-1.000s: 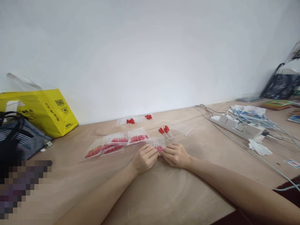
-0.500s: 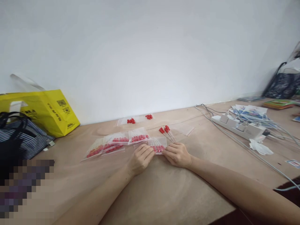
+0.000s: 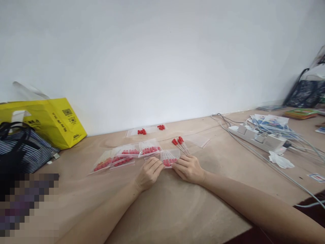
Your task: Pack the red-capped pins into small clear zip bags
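A clear plastic zip bag [image 3: 170, 155] lies flat between my hands, holding several thin pale sticks with red bulb ends, which look like droppers. My left hand [image 3: 150, 173] is closed, pinching the bag's near left corner. At the near right corner, the fingers of my right hand [image 3: 189, 168] are pressed together on the bag's edge. Just beyond my right hand lie loose red-ended droppers [image 3: 180, 142]. To the left, several filled bags [image 3: 149, 149] overlap on the tabletop. The fingertips of both hands are partly hidden.
Further back lie red pieces [image 3: 141, 131] on clear bags and a flat clear bag [image 3: 201, 140]. A power strip [image 3: 261, 142] with cables and crumpled white plastic [image 3: 280, 160] sit at right. A yellow bag [image 3: 63, 125] and a striped bag [image 3: 33, 149] stand at left, by the wall.
My right hand has slid slightly left along the bag's near edge. My left hand has shifted a little left too. The bag stays almost in place.
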A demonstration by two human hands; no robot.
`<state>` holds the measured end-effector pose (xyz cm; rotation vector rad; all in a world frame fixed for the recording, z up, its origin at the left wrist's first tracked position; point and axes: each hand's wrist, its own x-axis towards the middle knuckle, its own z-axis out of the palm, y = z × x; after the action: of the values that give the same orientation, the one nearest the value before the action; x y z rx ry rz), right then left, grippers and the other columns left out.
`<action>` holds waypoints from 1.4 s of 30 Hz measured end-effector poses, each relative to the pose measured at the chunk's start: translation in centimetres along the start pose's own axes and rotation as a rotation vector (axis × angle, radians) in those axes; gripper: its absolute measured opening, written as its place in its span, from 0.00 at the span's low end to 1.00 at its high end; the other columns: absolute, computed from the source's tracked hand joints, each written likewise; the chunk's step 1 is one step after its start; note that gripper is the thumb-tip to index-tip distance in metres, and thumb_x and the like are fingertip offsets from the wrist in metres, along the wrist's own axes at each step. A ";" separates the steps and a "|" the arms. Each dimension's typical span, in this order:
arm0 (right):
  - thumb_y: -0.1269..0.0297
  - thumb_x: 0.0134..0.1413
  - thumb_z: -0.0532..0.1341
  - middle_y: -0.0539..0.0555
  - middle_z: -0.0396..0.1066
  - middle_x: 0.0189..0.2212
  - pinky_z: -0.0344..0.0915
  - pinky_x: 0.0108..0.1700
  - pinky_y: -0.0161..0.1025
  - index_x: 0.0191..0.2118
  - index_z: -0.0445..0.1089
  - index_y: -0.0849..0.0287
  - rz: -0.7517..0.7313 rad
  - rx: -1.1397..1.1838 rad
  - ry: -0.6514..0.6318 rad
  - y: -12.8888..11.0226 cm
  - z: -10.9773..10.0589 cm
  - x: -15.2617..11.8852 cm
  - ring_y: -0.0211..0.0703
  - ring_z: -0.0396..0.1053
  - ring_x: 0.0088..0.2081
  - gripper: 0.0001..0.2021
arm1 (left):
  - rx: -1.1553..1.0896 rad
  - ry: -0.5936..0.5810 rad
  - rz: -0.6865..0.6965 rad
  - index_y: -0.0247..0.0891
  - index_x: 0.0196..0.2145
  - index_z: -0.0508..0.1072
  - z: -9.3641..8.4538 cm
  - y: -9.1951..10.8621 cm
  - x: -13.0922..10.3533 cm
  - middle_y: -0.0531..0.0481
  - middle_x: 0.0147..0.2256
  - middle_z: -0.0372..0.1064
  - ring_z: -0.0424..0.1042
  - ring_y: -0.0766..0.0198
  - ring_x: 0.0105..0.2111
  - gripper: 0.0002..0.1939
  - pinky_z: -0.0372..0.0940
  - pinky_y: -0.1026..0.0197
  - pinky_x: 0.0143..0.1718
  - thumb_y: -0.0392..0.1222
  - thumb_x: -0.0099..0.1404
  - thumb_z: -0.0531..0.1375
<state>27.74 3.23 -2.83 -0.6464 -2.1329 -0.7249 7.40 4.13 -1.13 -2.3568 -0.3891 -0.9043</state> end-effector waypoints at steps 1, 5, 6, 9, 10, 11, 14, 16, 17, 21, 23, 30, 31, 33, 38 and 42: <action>0.69 0.53 0.52 0.48 0.64 0.19 0.45 0.25 0.36 0.28 0.68 0.59 0.006 -0.009 -0.004 -0.1 0.0 0.1 0.33 0.56 0.23 0.08 | -0.004 -0.004 0.000 0.33 0.31 0.68 0.0 0.1 0.0 0.47 0.25 0.68 0.67 0.61 0.29 0.10 0.64 0.56 0.33 0.29 0.64 0.49; 0.71 0.54 0.51 0.49 0.65 0.18 0.45 0.25 0.36 0.26 0.67 0.59 0.001 -0.017 -0.012 -0.5 0.1 0.1 0.33 0.57 0.22 0.10 | -0.039 -0.024 0.014 0.34 0.31 0.69 -0.2 0.4 0.2 0.50 0.23 0.67 0.65 0.63 0.25 0.10 0.64 0.59 0.31 0.30 0.65 0.49; 0.71 0.53 0.51 0.49 0.65 0.18 0.45 0.25 0.36 0.26 0.66 0.59 -0.004 -0.016 -0.012 -0.5 0.0 0.0 0.33 0.57 0.22 0.10 | -0.051 -0.024 0.011 0.35 0.31 0.69 -0.3 0.2 0.2 0.51 0.22 0.66 0.65 0.64 0.25 0.09 0.64 0.60 0.31 0.32 0.65 0.49; 0.72 0.53 0.50 0.49 0.67 0.20 0.46 0.25 0.35 0.27 0.66 0.59 0.026 -0.034 0.001 0.3 -0.6 -0.7 0.32 0.58 0.22 0.09 | -0.056 -0.013 -0.067 0.34 0.36 0.69 -0.7 -0.9 -0.3 0.47 0.27 0.68 0.67 0.61 0.30 0.11 0.64 0.57 0.35 0.42 0.65 0.50; 0.72 0.53 0.50 0.49 0.67 0.21 0.46 0.25 0.34 0.27 0.65 0.59 0.061 -0.047 0.013 0.7 -0.9 -0.9 0.32 0.58 0.21 0.09 | -0.037 -0.013 -0.123 0.33 0.39 0.68 -0.8 -1.6 -0.7 0.43 0.31 0.69 0.67 0.57 0.34 0.14 0.63 0.53 0.38 0.45 0.65 0.49; 0.73 0.53 0.50 0.50 0.68 0.21 0.47 0.25 0.34 0.27 0.65 0.59 0.106 -0.061 0.031 1.2 -1.1 -1.2 0.31 0.59 0.21 0.09 | 0.008 -0.049 -0.229 0.34 0.44 0.66 -0.9 -2.2 -1.1 0.40 0.38 0.68 0.66 0.54 0.39 0.16 0.60 0.49 0.42 0.46 0.65 0.49; 0.73 0.54 0.51 0.51 0.67 0.21 0.49 0.25 0.32 0.28 0.63 0.60 0.228 -0.096 0.108 2.5 -1.5 -1.3 0.32 0.61 0.22 0.07 | 0.088 -0.187 -0.423 0.37 0.48 0.64 -0.5 -3.9 -2.5 0.39 0.47 0.64 0.61 0.49 0.48 0.17 0.52 0.43 0.49 0.44 0.62 0.51; 0.72 0.54 0.51 0.51 0.67 0.22 0.50 0.26 0.31 0.28 0.62 0.60 0.256 -0.124 0.159 3.2 -1.1 -0.8 0.32 0.61 0.22 0.06 | 0.083 -0.227 -0.459 0.38 0.49 0.64 -0.2 -4.5 -3.1 0.41 0.47 0.65 0.62 0.50 0.48 0.17 0.50 0.42 0.50 0.43 0.62 0.51; 0.72 0.54 0.51 0.51 0.68 0.22 0.50 0.26 0.31 0.28 0.62 0.60 0.264 -0.144 0.177 3.5 -0.6 -0.3 0.32 0.61 0.22 0.06 | 0.074 -0.241 -0.466 0.39 0.48 0.64 0.0 -4.6 -3.3 0.43 0.46 0.67 0.63 0.51 0.47 0.16 0.50 0.42 0.50 0.42 0.63 0.51; 0.70 0.56 0.50 0.51 0.69 0.23 0.49 0.26 0.32 0.29 0.62 0.60 0.296 -0.236 0.187 4.6 2.5 1.9 0.32 0.61 0.21 0.07 | 0.048 -0.270 -0.488 0.41 0.46 0.66 0.3 -4.3 -3.5 0.46 0.43 0.69 0.66 0.55 0.45 0.14 0.49 0.41 0.51 0.40 0.64 0.49; 0.70 0.56 0.49 0.50 0.68 0.23 0.48 0.26 0.32 0.29 0.63 0.60 0.289 -0.267 0.153 5.0 4.3 2.6 0.32 0.60 0.21 0.08 | 0.041 -0.279 -0.498 0.40 0.47 0.66 0.2 -4.2 -3.5 0.45 0.44 0.69 0.66 0.55 0.44 0.14 0.48 0.40 0.51 0.40 0.63 0.50; 0.71 0.53 0.53 0.51 0.69 0.28 0.49 0.28 0.33 0.31 0.68 0.58 0.197 -0.201 -0.232 4.5 6.4 2.3 0.34 0.62 0.25 0.07 | 0.027 -0.281 -0.506 0.39 0.46 0.66 0.2 -4.2 -3.5 0.44 0.44 0.69 0.67 0.54 0.44 0.14 0.47 0.39 0.51 0.38 0.62 0.51; 0.68 0.53 0.53 0.52 0.69 0.30 0.50 0.29 0.33 0.33 0.68 0.57 0.198 -0.153 -0.276 4.6 6.0 2.2 0.35 0.63 0.28 0.07 | 0.026 -0.277 -0.507 0.39 0.46 0.66 0.2 -4.2 -3.5 0.44 0.44 0.69 0.66 0.54 0.44 0.14 0.47 0.38 0.51 0.38 0.62 0.51; 0.61 0.54 0.53 0.53 0.69 0.33 0.53 0.31 0.33 0.35 0.70 0.55 0.265 -0.062 -0.324 5.4 4.9 1.9 0.37 0.64 0.32 0.09 | 0.027 -0.265 -0.508 0.38 0.46 0.66 0.1 -4.0 -3.6 0.43 0.44 0.68 0.65 0.52 0.46 0.15 0.48 0.38 0.51 0.38 0.62 0.51; 0.54 0.48 0.56 0.60 0.69 0.33 0.56 0.34 0.40 0.30 0.72 0.60 0.862 -0.257 -0.462 10.4 2.1 -0.6 0.48 0.64 0.36 0.14 | -0.022 -0.255 -0.469 0.37 0.47 0.66 -1.2 -2.8 -3.9 0.43 0.46 0.66 0.61 0.53 0.49 0.15 0.50 0.41 0.52 0.36 0.62 0.50; 0.53 0.48 0.55 0.59 0.70 0.31 0.56 0.33 0.37 0.29 0.72 0.60 0.976 -0.194 -0.759 12.7 1.5 -3.1 0.46 0.66 0.35 0.15 | -0.086 -0.278 -0.451 0.36 0.47 0.65 -2.6 -1.9 -4.4 0.44 0.46 0.66 0.61 0.56 0.50 0.15 0.53 0.45 0.53 0.37 0.63 0.49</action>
<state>36.93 12.59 -2.51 -2.1158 -1.9696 -0.1152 2.00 3.77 -1.78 -2.5282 -1.0448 -0.7949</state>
